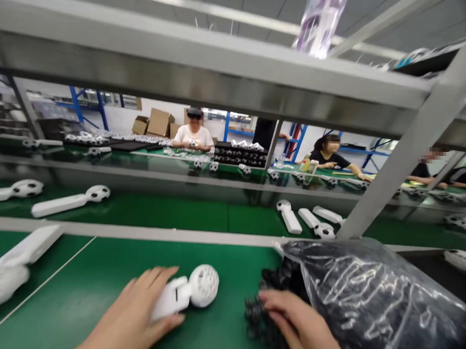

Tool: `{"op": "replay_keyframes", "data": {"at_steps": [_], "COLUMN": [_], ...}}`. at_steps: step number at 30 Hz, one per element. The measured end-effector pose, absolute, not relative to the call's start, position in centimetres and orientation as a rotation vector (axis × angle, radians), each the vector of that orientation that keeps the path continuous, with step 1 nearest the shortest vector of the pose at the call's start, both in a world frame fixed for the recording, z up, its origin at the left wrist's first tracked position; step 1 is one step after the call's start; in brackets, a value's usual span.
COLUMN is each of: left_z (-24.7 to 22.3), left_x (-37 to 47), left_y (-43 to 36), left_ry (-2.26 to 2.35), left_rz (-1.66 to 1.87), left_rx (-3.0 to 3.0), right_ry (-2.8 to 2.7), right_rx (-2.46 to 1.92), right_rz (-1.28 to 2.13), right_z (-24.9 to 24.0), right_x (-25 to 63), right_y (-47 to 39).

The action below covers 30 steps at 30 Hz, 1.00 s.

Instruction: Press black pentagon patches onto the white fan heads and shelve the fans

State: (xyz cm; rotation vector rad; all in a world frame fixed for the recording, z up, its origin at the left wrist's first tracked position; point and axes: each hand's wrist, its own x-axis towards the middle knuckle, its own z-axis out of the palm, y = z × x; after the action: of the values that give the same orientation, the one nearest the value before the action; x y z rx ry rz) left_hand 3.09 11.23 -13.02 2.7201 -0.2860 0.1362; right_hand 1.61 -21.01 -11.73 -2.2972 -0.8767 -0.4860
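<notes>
My left hand [136, 311] is wrapped around the handle of a white handheld fan [203, 285], which lies low over the green bench with its round slotted head pointing right. My right hand [294, 319] reaches into small black parts [254, 318] at the mouth of a clear plastic bag [381, 302]. Its thumb and fingers are pinched together on one or more of these black parts; their exact kind is too blurred to tell. At the left edge rests another white fan [27, 251], its head seemingly wrapped in film.
A metal rail [139, 232] edges the bench. Beyond it a green conveyor belt [201, 214] carries white fans with football-patterned heads [98, 193]. A slanted post [402, 139] and an overhead shelf beam [206, 56] frame the bench. Several co-workers [194, 135] sit across.
</notes>
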Motion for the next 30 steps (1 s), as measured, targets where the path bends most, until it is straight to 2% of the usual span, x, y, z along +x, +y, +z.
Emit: {"op": "replay_keyframes", "data": {"at_steps": [4,9,16,30], "left_z": [-10.2,-11.4,-11.3,-11.1], "left_x": [5.2,6.0,4.5,4.2], "left_y": [8.2,6.0,4.9,3.7], "left_ry": [-0.525,-0.571,-0.574,-0.740], "left_rz": [0.054,-0.027,-0.126,-0.146], "left_rx": [2.807,2.828,2.817,2.598], "right_ry": [-0.814,-0.689,-0.589,-0.615], "right_rx": [-2.240,-2.157,-2.076,-2.091], "right_rz": [-0.509,-0.374,-0.139,-0.134], "right_z": [-10.0,-8.8,-10.6,-12.6], "right_x": [1.3,1.0,1.5,1.1], "right_y": [-20.0,-18.8,-16.8,-14.6]}}
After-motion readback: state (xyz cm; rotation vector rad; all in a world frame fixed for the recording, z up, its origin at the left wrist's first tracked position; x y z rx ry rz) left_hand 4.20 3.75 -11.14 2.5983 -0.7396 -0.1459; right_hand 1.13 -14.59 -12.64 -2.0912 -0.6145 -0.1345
